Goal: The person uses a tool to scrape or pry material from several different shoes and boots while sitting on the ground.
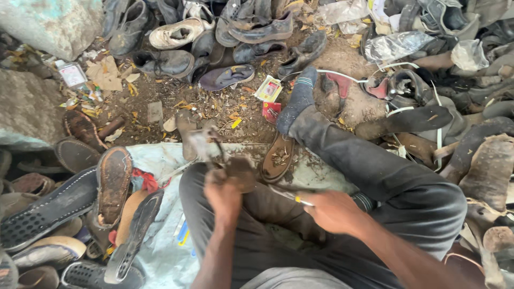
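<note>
I sit on the ground with my legs in dark grey trousers (385,176). My left hand (224,194) grips a worn brown shoe part (238,172) that rests on a metal shoe stand (202,144) in front of me; the piece is blurred. My right hand (331,211) is closed on a thin tool with a yellow tip (297,200), held low beside my left knee. An upturned brown sandal sole (278,156) lies just beyond, next to my foot in a grey sock (299,99).
A pale sheet (160,214) covers the ground under me. Soles and sandals (112,184) are stacked at the left. Old shoes (176,35) heap along the top and more worn footwear (471,144) at the right. Dirt with scraps and small packets (269,88) lies between.
</note>
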`<state>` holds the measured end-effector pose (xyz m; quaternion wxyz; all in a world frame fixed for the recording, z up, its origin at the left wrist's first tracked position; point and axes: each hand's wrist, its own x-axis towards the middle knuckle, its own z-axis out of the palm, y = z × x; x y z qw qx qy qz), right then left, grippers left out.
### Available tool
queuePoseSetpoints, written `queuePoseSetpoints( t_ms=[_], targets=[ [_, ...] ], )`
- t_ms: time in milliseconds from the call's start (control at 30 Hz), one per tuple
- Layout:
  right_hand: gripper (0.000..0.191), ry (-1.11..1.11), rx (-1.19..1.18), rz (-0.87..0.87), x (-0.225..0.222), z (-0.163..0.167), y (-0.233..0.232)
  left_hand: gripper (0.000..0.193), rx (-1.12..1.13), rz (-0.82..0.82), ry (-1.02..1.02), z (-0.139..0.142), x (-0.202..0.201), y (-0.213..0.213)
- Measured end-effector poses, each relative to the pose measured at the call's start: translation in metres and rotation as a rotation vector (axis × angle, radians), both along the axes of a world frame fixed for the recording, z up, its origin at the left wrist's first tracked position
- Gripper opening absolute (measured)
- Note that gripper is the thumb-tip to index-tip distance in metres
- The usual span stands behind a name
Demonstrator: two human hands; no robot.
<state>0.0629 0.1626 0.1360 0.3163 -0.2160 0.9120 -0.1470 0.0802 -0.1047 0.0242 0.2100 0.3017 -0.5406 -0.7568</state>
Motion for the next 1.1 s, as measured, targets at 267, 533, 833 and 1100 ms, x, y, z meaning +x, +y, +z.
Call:
queuePoseSetpoints(
  t_ms=[267,533,833,1100],
  targets=[
    [0.041,0.006,-0.138,-0.279,-0.021,-0.055,0.034,0.025,-1.305,-0.085,-0.225,0.017,-0.043,-0.043],
    [0.038,0.081,-0.269,-0.259,-0.016,-0.102,0.045,0.064,-1.32,-0.278,-0.278,-0.063,-0.123,-0.006],
    [0.04,-0.088,-0.331,-0.3,-0.005,-0.084,0.033,0.061,-1.128,-0.878,-0.091,-0.09,-0.098,0.017],
    [0.048,-0.439,-0.295,-0.523,-0.002,-0.066,0.019,0.052,-0.977,-0.902,-0.139,-0.041,-0.095,0.018]
  ],
)
